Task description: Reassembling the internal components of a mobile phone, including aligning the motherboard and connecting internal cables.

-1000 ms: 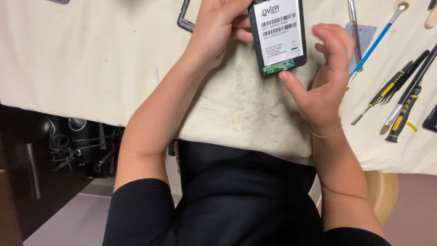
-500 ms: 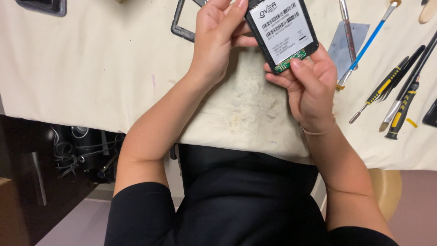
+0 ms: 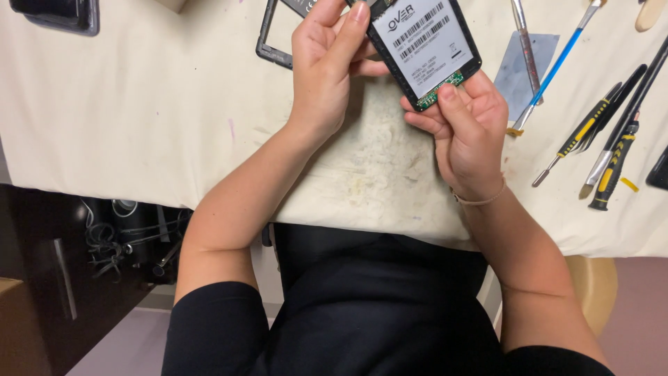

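Note:
An opened black phone [image 3: 424,49] with a white labelled battery and a small green circuit board at its lower end is held tilted above the cream cloth-covered table [image 3: 139,118]. My left hand [image 3: 327,66] grips its left side, index finger on the top edge. My right hand [image 3: 463,132] holds the bottom end from below, thumb by the green board. Part of the phone's top is cut off by the frame edge.
A black phone frame [image 3: 268,38] lies left of my left hand. Right of the phone lie metal tweezers [image 3: 523,31], a blue-handled brush [image 3: 553,66], a grey sheet [image 3: 529,66] and several yellow-black screwdrivers [image 3: 612,170]. A dark device [image 3: 56,14] sits at top left.
Both hands have carried the phone up and away from me; my right hand closed around its bottom end, and my left index finger moved onto the top edge.

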